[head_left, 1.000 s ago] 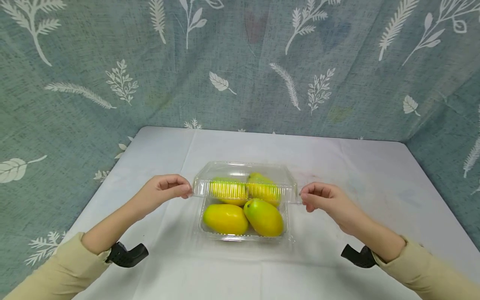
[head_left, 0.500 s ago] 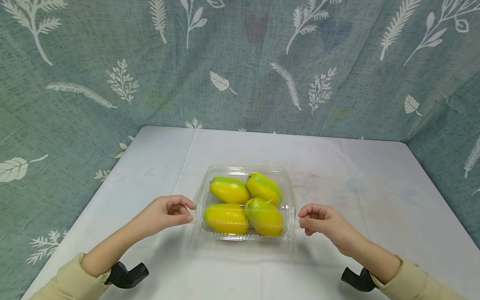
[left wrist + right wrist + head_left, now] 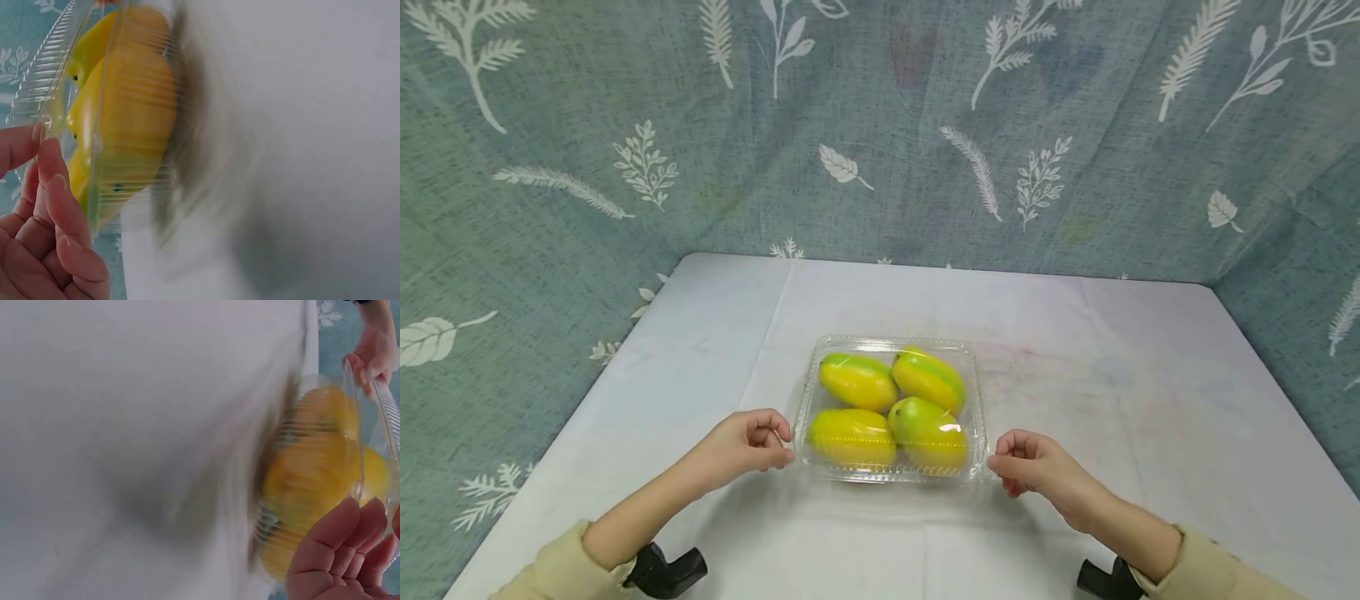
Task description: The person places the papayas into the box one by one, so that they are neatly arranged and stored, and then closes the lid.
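Observation:
A clear plastic clamshell box (image 3: 891, 479) sits on the white-covered table with several yellow-green mangoes (image 3: 853, 439) inside. Its hinged lid (image 3: 47, 69) is lowered over them, and the wrist views show a gap between the lid's front edge and the base. At the front left corner, my left hand (image 3: 748, 450) pinches the lid edge between thumb and index finger. My right hand (image 3: 1041, 471) pinches the lid at the front right corner, its thumb mostly cut off in the right wrist view. The other fingers of both hands are curled.
White cloth covers the table (image 3: 1150, 392) around the box. A blue-green curtain (image 3: 880, 183) with white leaf prints hangs behind and at the sides. Black wrist mounts (image 3: 666, 571) sit on both forearms.
Both hands have come down and towards me, swinging the lid from raised to nearly flat over the mangoes. The base and the mangoes stay in place.

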Demonstrator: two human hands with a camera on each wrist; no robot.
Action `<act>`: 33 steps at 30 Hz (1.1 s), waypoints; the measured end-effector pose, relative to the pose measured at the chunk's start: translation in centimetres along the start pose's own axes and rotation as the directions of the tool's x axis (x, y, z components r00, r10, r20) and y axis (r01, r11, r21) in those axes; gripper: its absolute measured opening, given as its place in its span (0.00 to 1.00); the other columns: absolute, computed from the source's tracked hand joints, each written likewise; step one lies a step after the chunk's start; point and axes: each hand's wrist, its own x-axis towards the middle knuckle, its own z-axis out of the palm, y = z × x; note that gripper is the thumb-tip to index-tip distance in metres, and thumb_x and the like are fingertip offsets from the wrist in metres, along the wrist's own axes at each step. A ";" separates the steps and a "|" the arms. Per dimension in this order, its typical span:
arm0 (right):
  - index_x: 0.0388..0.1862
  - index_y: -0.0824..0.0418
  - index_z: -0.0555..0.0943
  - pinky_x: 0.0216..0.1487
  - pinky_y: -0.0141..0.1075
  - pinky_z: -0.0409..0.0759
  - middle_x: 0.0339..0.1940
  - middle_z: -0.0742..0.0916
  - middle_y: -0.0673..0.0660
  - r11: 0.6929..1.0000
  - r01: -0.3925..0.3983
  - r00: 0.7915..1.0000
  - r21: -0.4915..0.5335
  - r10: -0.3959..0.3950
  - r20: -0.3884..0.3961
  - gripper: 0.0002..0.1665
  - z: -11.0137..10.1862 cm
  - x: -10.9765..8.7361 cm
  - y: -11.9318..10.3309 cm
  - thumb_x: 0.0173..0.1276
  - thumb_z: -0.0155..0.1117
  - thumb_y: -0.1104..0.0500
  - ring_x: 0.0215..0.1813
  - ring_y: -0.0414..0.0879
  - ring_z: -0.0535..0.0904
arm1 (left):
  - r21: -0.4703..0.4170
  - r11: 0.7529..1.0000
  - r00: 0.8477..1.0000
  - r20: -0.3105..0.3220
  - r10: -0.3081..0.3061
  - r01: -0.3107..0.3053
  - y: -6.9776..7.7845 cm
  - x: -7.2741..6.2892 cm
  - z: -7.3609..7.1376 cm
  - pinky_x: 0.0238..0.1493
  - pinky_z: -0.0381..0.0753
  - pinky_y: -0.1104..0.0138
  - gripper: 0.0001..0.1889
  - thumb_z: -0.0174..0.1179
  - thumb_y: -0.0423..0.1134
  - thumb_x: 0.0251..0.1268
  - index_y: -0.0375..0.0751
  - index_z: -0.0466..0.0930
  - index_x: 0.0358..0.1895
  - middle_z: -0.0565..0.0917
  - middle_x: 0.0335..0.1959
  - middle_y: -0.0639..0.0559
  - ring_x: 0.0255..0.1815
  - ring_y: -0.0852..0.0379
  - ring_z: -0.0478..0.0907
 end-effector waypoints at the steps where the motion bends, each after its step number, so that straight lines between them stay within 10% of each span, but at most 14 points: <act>1: 0.31 0.60 0.69 0.33 0.35 0.76 0.22 0.75 0.50 1.000 -0.011 1.000 0.000 0.011 0.000 0.11 0.1 0.0 0.1 0.64 0.60 0.56 0.26 0.43 0.71 | -0.003 1.000 1.000 0.000 -0.006 0.006 -0.1 0.1 0.1 0.24 0.72 0.69 0.14 0.64 0.38 0.54 0.31 0.71 0.35 0.75 0.20 0.51 0.21 0.61 0.69; 21: 0.35 0.63 0.67 0.26 0.32 0.75 0.23 0.77 0.52 0.991 -0.131 0.990 -0.040 0.133 0.051 0.13 1.2 1.0 1.3 0.65 0.54 0.54 0.21 0.42 0.72 | -0.001 0.983 0.982 -0.045 -0.183 0.183 -1.3 0.4 1.3 0.19 0.66 0.69 0.21 0.67 0.44 0.51 0.35 0.65 0.36 0.73 0.15 0.56 0.17 0.59 0.67; 33: 0.30 0.65 0.75 0.25 0.31 0.75 0.22 0.82 0.49 0.997 -0.072 0.977 -0.040 0.079 0.200 0.16 1.1 1.1 1.8 0.68 0.48 0.54 0.20 0.38 0.73 | -0.122 0.981 0.973 0.197 -0.123 0.148 -2.2 0.5 1.1 0.26 0.70 0.68 0.16 0.54 0.45 0.64 0.31 0.77 0.37 0.86 0.30 0.52 0.26 0.58 0.77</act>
